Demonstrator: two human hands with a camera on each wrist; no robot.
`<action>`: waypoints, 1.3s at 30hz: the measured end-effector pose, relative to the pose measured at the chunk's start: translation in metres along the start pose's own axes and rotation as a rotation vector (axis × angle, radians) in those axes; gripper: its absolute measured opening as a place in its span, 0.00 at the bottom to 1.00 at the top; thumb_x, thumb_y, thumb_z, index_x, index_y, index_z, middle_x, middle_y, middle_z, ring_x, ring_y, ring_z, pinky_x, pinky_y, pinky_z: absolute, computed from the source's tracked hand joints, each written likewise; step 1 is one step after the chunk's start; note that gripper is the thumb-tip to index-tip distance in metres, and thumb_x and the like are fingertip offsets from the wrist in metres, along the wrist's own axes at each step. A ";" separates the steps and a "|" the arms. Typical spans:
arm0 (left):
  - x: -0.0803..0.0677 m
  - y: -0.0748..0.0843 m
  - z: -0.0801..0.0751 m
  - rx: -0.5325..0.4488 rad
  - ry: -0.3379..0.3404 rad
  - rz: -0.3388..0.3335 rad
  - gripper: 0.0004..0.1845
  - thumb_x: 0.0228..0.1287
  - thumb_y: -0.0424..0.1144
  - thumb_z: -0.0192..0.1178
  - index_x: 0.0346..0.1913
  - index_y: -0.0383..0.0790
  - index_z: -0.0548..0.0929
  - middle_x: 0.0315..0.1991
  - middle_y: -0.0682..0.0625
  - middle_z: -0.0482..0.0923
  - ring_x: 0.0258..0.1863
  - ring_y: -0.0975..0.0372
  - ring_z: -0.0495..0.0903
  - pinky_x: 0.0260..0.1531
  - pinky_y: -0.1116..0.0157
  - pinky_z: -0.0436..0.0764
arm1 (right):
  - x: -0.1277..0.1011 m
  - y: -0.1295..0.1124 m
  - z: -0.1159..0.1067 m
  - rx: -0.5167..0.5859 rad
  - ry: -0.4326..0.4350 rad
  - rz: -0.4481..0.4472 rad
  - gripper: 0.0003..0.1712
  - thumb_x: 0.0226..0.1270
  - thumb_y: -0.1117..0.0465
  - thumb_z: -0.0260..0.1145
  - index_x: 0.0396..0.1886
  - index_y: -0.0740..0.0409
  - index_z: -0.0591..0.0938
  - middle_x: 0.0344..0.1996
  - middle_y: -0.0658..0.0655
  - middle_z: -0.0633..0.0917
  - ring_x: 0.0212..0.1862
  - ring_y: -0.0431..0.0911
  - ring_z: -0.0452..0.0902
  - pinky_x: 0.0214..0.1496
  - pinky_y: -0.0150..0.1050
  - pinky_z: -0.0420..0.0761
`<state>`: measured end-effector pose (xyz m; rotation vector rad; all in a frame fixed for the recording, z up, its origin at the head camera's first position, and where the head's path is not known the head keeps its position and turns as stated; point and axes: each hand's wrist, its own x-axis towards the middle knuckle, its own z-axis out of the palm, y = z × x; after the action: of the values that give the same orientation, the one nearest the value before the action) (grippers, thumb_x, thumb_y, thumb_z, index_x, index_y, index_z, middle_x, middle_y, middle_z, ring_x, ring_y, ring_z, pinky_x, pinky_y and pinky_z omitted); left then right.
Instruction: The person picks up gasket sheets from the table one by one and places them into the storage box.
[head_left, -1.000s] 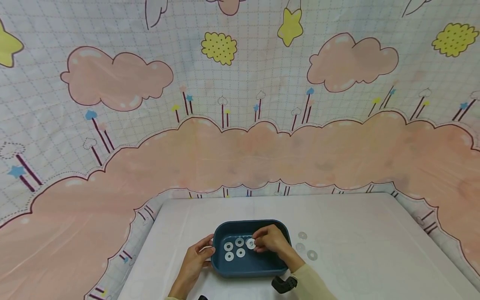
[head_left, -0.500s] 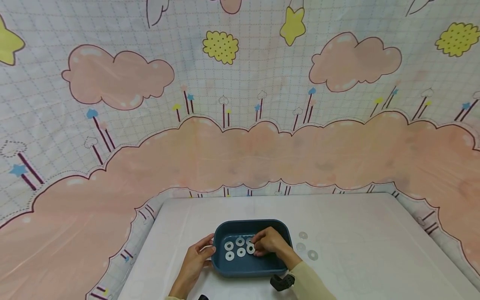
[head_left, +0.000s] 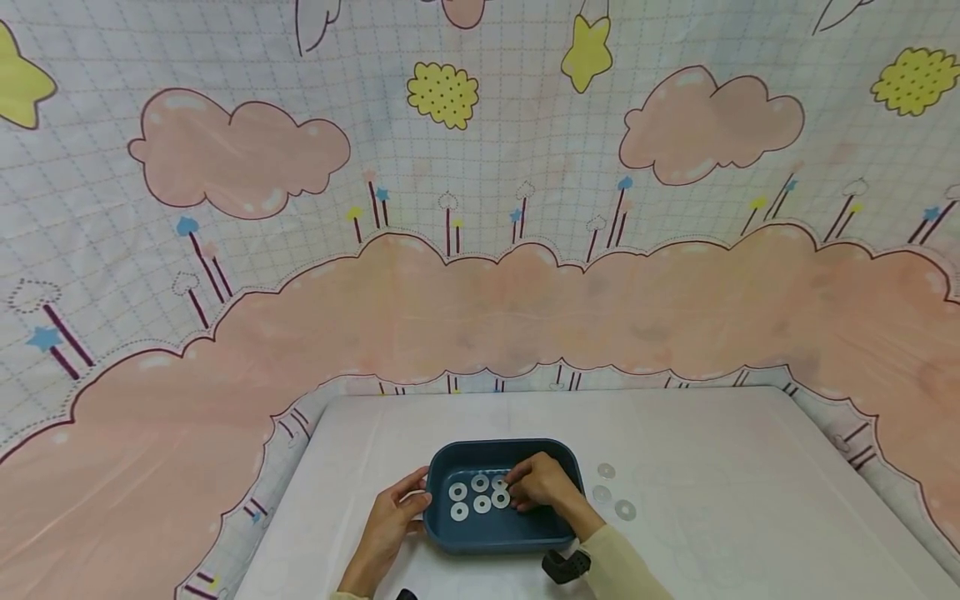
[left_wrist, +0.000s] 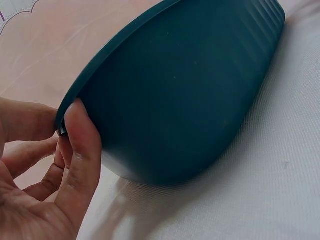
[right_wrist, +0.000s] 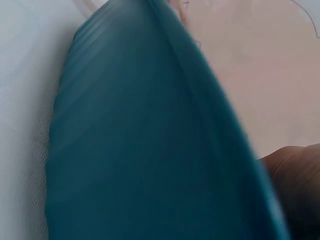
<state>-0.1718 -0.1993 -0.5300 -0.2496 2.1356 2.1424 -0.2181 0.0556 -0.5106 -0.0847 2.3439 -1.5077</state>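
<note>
I log the tray (head_left: 491,528) dark blue, teal in wrist views. Washers (head_left: 476,505) toward its left edge: silver-white. Discs (head_left: 602,494) outside its right edge: grey. Table (head_left: 720,467) white; sleeve (head_left: 622,567) pale yellow. Past table's far edge, faintly gridded backdrop (head_left: 480,308): peach clouds (head_left: 240,158), yellow stars (head_left: 587,57).

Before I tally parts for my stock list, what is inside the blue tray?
Six pale ring-shaped discs show inside the blue tray, one partly covered by the right hand. Whatever lies behind that hand cannot be seen.
</note>
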 end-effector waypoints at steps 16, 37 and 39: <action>0.001 -0.001 0.000 0.004 0.016 -0.020 0.27 0.65 0.28 0.58 0.68 0.34 0.71 0.49 0.45 0.70 0.41 0.60 0.78 0.29 0.65 0.81 | -0.021 -0.007 -0.023 0.160 0.020 -0.190 0.14 0.64 0.68 0.66 0.49 0.70 0.83 0.40 0.68 0.86 0.34 0.45 0.86 0.35 0.37 0.86; 0.001 0.000 0.000 -0.006 0.013 -0.034 0.27 0.66 0.29 0.58 0.69 0.35 0.71 0.50 0.45 0.70 0.40 0.61 0.77 0.28 0.66 0.79 | -0.060 0.012 -0.072 0.147 0.165 -0.325 0.15 0.64 0.70 0.66 0.51 0.69 0.83 0.45 0.71 0.84 0.39 0.44 0.87 0.39 0.34 0.86; 0.001 0.000 0.000 -0.007 0.014 -0.034 0.27 0.66 0.29 0.58 0.68 0.34 0.71 0.49 0.46 0.70 0.39 0.61 0.77 0.28 0.66 0.79 | -0.061 0.016 -0.078 0.129 0.199 -0.326 0.15 0.63 0.71 0.66 0.50 0.69 0.83 0.44 0.71 0.84 0.38 0.41 0.86 0.38 0.34 0.86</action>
<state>-0.1726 -0.1991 -0.5303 -0.3008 2.1155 2.1366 -0.1839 0.1445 -0.4798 -0.3115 2.4700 -1.8963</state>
